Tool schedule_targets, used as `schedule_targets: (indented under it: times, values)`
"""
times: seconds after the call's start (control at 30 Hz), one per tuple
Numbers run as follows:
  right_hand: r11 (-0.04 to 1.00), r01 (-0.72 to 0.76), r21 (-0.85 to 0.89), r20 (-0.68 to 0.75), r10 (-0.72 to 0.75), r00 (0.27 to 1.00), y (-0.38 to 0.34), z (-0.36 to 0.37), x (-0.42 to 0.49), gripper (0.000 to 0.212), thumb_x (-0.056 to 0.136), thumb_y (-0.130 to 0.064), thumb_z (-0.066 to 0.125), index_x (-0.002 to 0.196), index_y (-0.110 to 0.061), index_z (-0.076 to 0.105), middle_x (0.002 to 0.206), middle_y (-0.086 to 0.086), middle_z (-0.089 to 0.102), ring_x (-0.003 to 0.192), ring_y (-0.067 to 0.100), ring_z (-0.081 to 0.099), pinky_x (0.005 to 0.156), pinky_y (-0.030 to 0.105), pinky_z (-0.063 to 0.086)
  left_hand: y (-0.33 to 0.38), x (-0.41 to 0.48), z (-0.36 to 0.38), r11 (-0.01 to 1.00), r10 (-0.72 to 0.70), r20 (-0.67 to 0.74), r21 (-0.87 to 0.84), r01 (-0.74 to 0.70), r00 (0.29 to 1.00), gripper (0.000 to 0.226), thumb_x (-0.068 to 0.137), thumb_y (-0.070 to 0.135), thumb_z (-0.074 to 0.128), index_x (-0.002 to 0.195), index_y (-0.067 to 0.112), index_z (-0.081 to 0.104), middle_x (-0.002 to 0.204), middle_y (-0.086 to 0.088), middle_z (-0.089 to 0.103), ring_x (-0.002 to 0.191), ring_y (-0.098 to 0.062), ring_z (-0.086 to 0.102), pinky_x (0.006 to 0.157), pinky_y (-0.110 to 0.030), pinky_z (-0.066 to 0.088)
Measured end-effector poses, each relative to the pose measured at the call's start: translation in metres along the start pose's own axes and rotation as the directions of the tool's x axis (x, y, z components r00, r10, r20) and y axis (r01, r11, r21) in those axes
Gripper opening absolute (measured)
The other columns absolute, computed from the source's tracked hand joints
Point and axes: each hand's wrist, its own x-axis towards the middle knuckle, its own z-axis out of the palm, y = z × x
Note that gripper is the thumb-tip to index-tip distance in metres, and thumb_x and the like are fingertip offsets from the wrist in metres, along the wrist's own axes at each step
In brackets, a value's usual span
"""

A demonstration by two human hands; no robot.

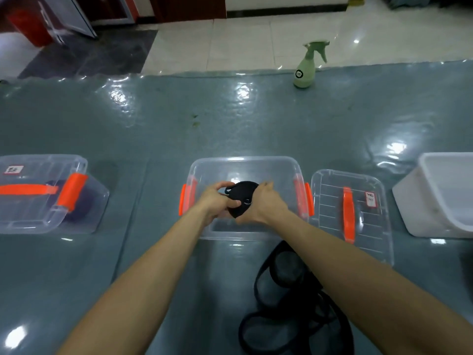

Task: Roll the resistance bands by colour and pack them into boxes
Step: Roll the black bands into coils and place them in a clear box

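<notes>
A rolled black resistance band (243,196) is held over the open clear box (245,162) with orange latches. My left hand (217,201) grips the roll from the left, thumb across its front. From the right, my right hand (266,203) curls round the same roll. Several loose black bands (289,298) lie tangled on the table in front of the box, partly under my right forearm.
A closed clear box (48,196) with an orange handle holds a dark purple roll at the left. The open box's lid (350,208) lies to its right. A white tub (440,198) stands at the far right, a green spray bottle (305,67) at the table's far edge.
</notes>
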Motion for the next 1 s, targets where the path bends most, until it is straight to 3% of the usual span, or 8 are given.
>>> schedule_targets:
  times: [0.17,0.3,0.33,0.43,0.53,0.67,0.87,1.0]
  values:
    - [0.997,-0.021,-0.070,0.059,0.025,0.998,-0.005,0.013,0.016,0.117,0.059,-0.072,0.083,0.139,0.003,0.045,0.112,0.012,0.040,0.087,0.027,0.051,0.073,0.031,0.044,-0.005,0.023,0.007,0.986,-0.057,-0.076,0.151,0.068,0.995,0.062,0.089,-0.015,0.076,0.139,0.021,0.064,0.135,-0.022,0.070,0.120,-0.042,0.072,0.097,-0.059,0.063]
    - [0.992,-0.028,-0.123,0.107,0.041,0.993,-0.005,0.021,0.029,0.114,0.064,-0.072,0.080,0.140,0.004,0.045,0.115,0.017,0.044,0.094,0.029,0.052,0.075,0.030,0.048,-0.006,0.038,0.009,0.944,-0.036,-0.111,0.323,0.070,0.993,0.061,0.088,-0.009,0.081,0.140,0.020,0.067,0.136,-0.017,0.071,0.109,-0.040,0.074,0.079,-0.046,0.065]
    - [0.992,-0.030,-0.121,0.116,0.044,0.992,-0.004,0.022,0.032,0.115,0.064,-0.070,0.081,0.142,0.004,0.044,0.117,0.017,0.042,0.094,0.029,0.053,0.077,0.030,0.052,-0.006,0.041,0.010,0.923,-0.017,-0.109,0.380,0.058,0.994,0.064,0.085,-0.008,0.084,0.140,0.019,0.067,0.136,-0.016,0.071,0.110,-0.040,0.074,0.081,-0.047,0.066]
    - [0.989,-0.022,-0.149,0.139,0.043,0.989,-0.001,0.027,0.037,0.114,0.066,-0.067,0.085,0.145,0.003,0.042,0.126,0.020,0.040,0.095,0.030,0.056,0.087,0.032,0.058,-0.008,0.046,0.013,0.816,0.048,-0.111,0.578,0.025,0.993,0.069,0.077,0.004,0.095,0.139,0.022,0.068,0.143,-0.015,0.061,0.122,-0.037,0.069,0.100,-0.047,0.062]
    - [0.985,-0.006,-0.171,0.142,0.031,0.989,-0.002,0.027,0.037,0.108,0.069,-0.064,0.087,0.144,0.002,0.045,0.131,0.022,0.040,0.095,0.030,0.053,0.083,0.031,0.055,-0.010,0.046,0.016,0.648,0.109,-0.106,0.762,0.010,0.988,0.072,0.075,0.015,0.098,0.138,0.028,0.066,0.144,-0.014,0.044,0.128,-0.039,0.061,0.110,-0.045,0.055]
    - [0.986,0.014,-0.164,0.149,0.011,0.989,-0.003,0.029,0.034,0.097,0.074,-0.064,0.083,0.139,0.000,0.049,0.130,0.019,0.039,0.092,0.027,0.061,0.078,0.031,0.055,-0.010,0.043,0.013,0.529,0.144,-0.086,0.849,-0.003,0.986,0.067,0.076,0.019,0.097,0.136,0.021,0.067,0.142,-0.013,0.051,0.127,-0.037,0.063,0.105,-0.045,0.057]
    - [0.985,0.035,-0.166,0.151,-0.010,0.988,-0.006,0.031,0.034,0.089,0.080,-0.060,0.080,0.138,0.000,0.050,0.132,0.023,0.041,0.096,0.030,0.056,0.076,0.030,0.054,-0.008,0.043,0.014,0.430,0.179,-0.024,0.901,-0.056,0.984,0.055,0.077,0.021,0.096,0.125,0.011,0.070,0.131,-0.015,0.063,0.115,-0.038,0.069,0.096,-0.047,0.060]
    - [0.980,0.068,-0.184,0.147,-0.041,0.988,-0.004,0.025,0.031,0.095,0.079,-0.063,0.085,0.138,0.002,0.051,0.135,0.022,0.050,0.120,0.034,0.055,0.099,0.036,0.055,-0.006,0.047,0.014,0.293,0.214,0.028,0.952,-0.091,0.977,0.054,0.077,0.025,0.097,0.121,0.011,0.069,0.128,-0.014,0.066,0.117,-0.039,0.069,0.094,-0.044,0.055]
